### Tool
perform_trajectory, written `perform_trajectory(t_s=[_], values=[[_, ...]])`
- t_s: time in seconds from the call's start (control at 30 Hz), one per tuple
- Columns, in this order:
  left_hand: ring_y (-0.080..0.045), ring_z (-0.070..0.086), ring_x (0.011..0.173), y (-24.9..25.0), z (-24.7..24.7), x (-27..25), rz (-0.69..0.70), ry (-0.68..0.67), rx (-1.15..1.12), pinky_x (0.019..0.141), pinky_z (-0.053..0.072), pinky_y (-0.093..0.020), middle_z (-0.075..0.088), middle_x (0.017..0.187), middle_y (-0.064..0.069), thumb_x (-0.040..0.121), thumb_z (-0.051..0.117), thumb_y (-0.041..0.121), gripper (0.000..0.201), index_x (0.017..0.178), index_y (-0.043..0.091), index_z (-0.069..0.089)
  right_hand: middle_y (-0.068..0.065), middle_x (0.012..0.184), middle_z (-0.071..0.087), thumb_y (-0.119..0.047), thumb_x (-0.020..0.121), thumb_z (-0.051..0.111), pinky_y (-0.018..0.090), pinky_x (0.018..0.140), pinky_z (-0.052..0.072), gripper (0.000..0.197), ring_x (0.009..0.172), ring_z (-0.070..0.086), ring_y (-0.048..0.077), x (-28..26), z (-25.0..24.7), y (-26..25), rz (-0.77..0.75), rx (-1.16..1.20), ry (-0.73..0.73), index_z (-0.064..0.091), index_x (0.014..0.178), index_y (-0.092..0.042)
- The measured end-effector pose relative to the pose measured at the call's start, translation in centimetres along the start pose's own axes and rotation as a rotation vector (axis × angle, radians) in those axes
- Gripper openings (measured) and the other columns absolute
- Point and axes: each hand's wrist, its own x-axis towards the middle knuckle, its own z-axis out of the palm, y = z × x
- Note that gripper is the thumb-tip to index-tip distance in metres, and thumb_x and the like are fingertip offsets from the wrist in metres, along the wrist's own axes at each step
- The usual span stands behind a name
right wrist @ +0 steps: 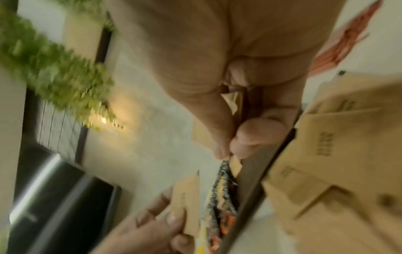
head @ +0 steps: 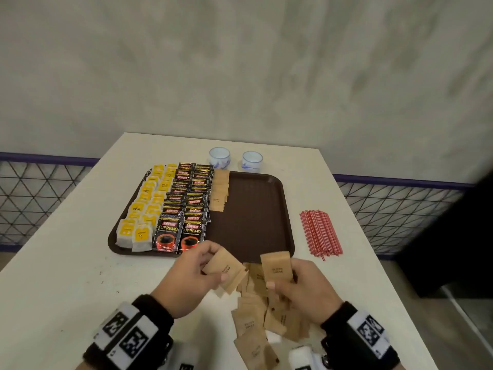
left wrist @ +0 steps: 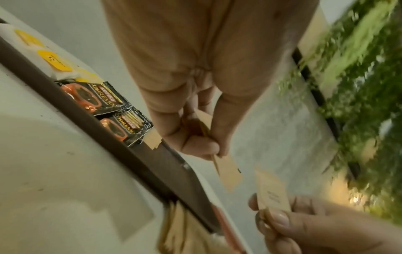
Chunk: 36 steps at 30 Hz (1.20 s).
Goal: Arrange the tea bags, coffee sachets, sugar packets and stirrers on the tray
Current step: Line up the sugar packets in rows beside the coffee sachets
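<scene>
Two white-and-blue cups behind brown tray; red stirrers right of it. Loose brown sugar packets on table's near edge. Left hand pinches several packets; right hand pinches one upright.

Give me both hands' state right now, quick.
Left hand: pinching flat brown paper sugar packets.
Right hand: pinching one brown paper sugar packet upright.
</scene>
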Motion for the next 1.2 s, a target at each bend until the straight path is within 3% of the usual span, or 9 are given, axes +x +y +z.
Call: perform_trajectory(t_s=[0.07, 0.17, 0.4, 0.57, 0.7, 0.87, 1.0, 1.1, 1.2], values=[[-0.03, 0.068, 0.085, 0.9, -0.6, -0.4, -0.001, 0.014, -0.125, 0.072, 0.055, -0.034, 0.072, 0.093, -0.013, 0.078, 0.069, -0.006, 0.034, 0.104, 0.013, 0.057, 0.007, 0.084, 0.07, -0.008, 0.084, 0.072, 0.026, 0.06, 0.052, 0.03, 0.065, 0.066, 0.017, 0.1, -0.5, -0.7, -0.028, 0.2, -0.056, 0.061, 0.11, -0.018], [-0.025, 0.068, 0.087, 2.2, -1.1, -1.0, 0.027, 0.025, -0.203, 0.071, 0.056, -0.028, 0.073, 0.093, -0.009, 0.078, 0.069, -0.007, 0.04, 0.108, 0.014, 0.054, 0.013, 0.093, 0.072, -0.002, 0.084, 0.069, 0.031, 0.063, 0.053, 0.042, 0.071, 0.066, 0.026, 0.6, -0.8, -1.4, -0.092, 0.38, -0.103, 0.057, 0.122, -0.017], [-0.015, 0.067, 0.076, 3.3, -2.4, -1.9, 0.088, 0.081, -0.32, 0.063, 0.054, -0.023, 0.073, 0.089, -0.011, 0.076, 0.072, -0.003, 0.041, 0.108, 0.014, 0.054, 0.015, 0.099, 0.072, -0.013, 0.081, 0.063, 0.035, 0.074, 0.052, 0.047, 0.082, 0.068, 0.03, 1.0, -0.8, -2.9, -0.152, 0.452, -0.157, 0.054, 0.127, -0.015], [-0.017, 0.069, 0.08, 3.0, -3.5, -2.1, 0.042, 0.139, -0.329, 0.063, 0.055, -0.025, 0.073, 0.09, -0.007, 0.066, 0.073, 0.012, 0.043, 0.105, 0.02, 0.058, 0.014, 0.101, 0.071, -0.002, 0.094, 0.053, 0.037, 0.077, 0.052, 0.036, 0.082, 0.068, 0.03, 2.2, -0.7, -3.9, -0.147, 0.474, -0.177, 0.053, 0.129, -0.014], [-0.02, 0.067, 0.078, 2.1, -4.5, -2.2, -0.014, 0.157, -0.306, 0.064, 0.052, -0.029, 0.072, 0.091, -0.005, 0.07, 0.076, 0.012, 0.039, 0.104, 0.023, 0.06, 0.013, 0.105, 0.068, -0.003, 0.097, 0.048, 0.028, 0.07, 0.054, 0.028, 0.08, 0.067, 0.021, 5.4, -0.6, -4.9, 0.002, 0.467, -0.109, 0.057, 0.122, -0.01], [-0.016, 0.061, 0.063, 0.6, -6.0, -2.5, -0.039, 0.199, -0.275, 0.059, 0.051, -0.028, 0.071, 0.08, -0.011, 0.078, 0.07, -0.001, 0.035, 0.105, 0.018, 0.06, 0.001, 0.096, 0.071, -0.006, 0.086, 0.066, 0.019, 0.061, 0.04, 0.018, 0.069, 0.055, 0.006, 13.3, 0.5, -5.0, 0.097, 0.171, 0.146, 0.066, 0.097, -0.02], [-0.016, 0.061, 0.058, -0.5, -7.2, -2.3, -0.08, 0.225, -0.267, 0.055, 0.05, -0.024, 0.07, 0.076, -0.014, 0.077, 0.068, -0.007, 0.036, 0.105, 0.015, 0.061, 0.008, 0.086, 0.071, 0.001, 0.083, 0.066, 0.023, 0.055, 0.048, 0.018, 0.065, 0.061, 0.014, 19.2, 3.1, -4.3, 0.256, 0.125, 0.186, 0.063, 0.081, -0.016], [-0.016, 0.06, 0.057, -1.0, -8.1, -2.0, -0.091, 0.24, -0.251, 0.056, 0.051, -0.024, 0.07, 0.077, -0.012, 0.079, 0.066, -0.007, 0.036, 0.104, 0.018, 0.06, 0.017, 0.088, 0.073, 0.001, 0.083, 0.064, 0.034, 0.065, 0.055, 0.011, 0.069, 0.062, 0.026, 22.4, 5.0, -3.9, 0.388, 0.132, 0.181, 0.067, 0.077, -0.008], [-0.014, 0.059, 0.055, -1.5, -8.8, -1.8, -0.102, 0.269, -0.249, 0.056, 0.05, -0.024, 0.07, 0.075, -0.011, 0.079, 0.066, -0.007, 0.035, 0.102, 0.019, 0.06, 0.015, 0.07, 0.072, -0.001, 0.086, 0.062, 0.026, 0.046, 0.045, 0.011, 0.049, 0.058, 0.021, 24.4, 6.5, -3.7, 0.469, 0.13, 0.147, 0.07, 0.08, 0.004]])
